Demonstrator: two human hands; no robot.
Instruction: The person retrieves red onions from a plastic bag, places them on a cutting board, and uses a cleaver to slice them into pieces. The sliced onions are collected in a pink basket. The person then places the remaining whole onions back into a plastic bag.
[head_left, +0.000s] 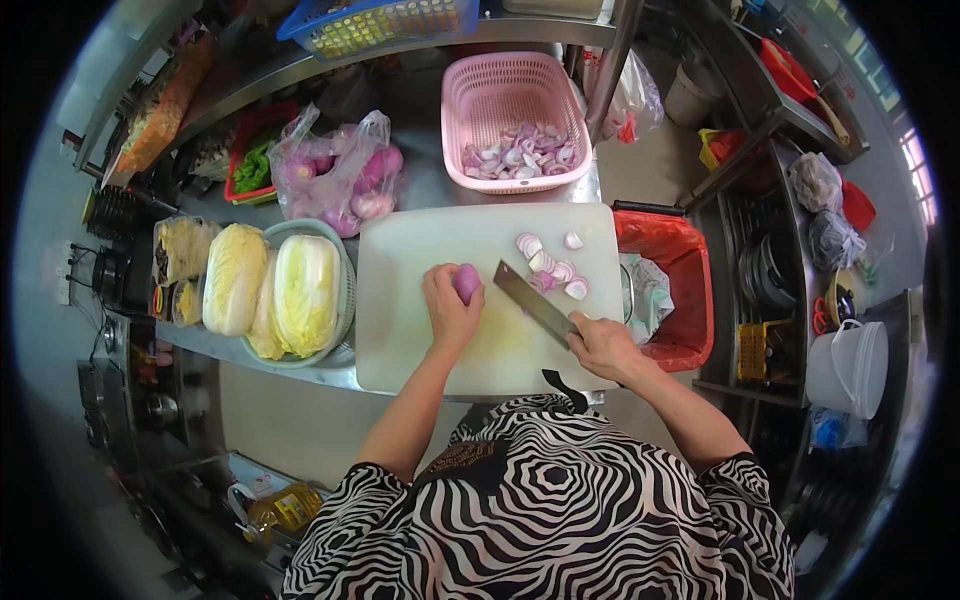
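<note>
My left hand (452, 306) holds a piece of red onion (466, 283) on the white cutting board (420, 232). In my right hand (606, 346) is the handle of a cleaver (536, 304), whose blade slants up and left above the board, apart from the onion. Cut onion pieces (553, 268) lie loosely on the right part of the board, beyond the blade. Behind the board, a pink plastic basket (459, 97) contains many sliced onion pieces (521, 154).
Left of the board, napa cabbages (307, 292) rest in and beside a green basket (349, 300). A plastic bag of red onions (337, 172) sits behind them. A red-lined bin (690, 289) stands against the board's right side. A steel shelf (525, 31) overhangs the back.
</note>
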